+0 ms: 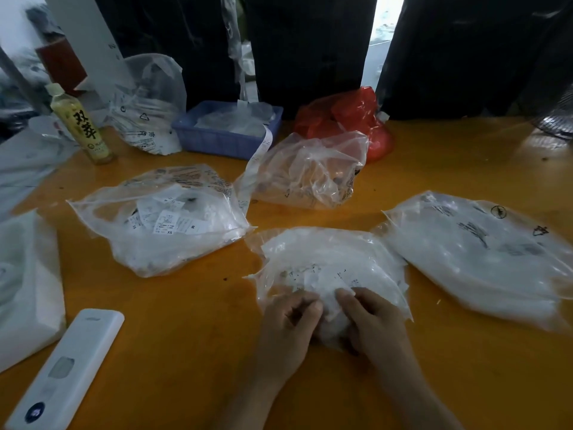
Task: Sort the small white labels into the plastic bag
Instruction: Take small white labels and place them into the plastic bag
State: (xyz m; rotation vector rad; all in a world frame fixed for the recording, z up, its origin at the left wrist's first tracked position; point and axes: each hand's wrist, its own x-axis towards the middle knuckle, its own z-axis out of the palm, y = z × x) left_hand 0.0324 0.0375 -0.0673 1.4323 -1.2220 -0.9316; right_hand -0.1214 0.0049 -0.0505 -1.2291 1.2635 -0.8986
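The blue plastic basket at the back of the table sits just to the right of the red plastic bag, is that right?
Not quite. The head view shows the blue plastic basket at the back of the table, but it sits to the left of the red plastic bag, not the right.

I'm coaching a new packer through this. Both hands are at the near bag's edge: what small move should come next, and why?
Probably spread the bag's mouth open. Both the left hand and the right hand pinch its near edge, and labels show through the film, so opening it gives access to them.
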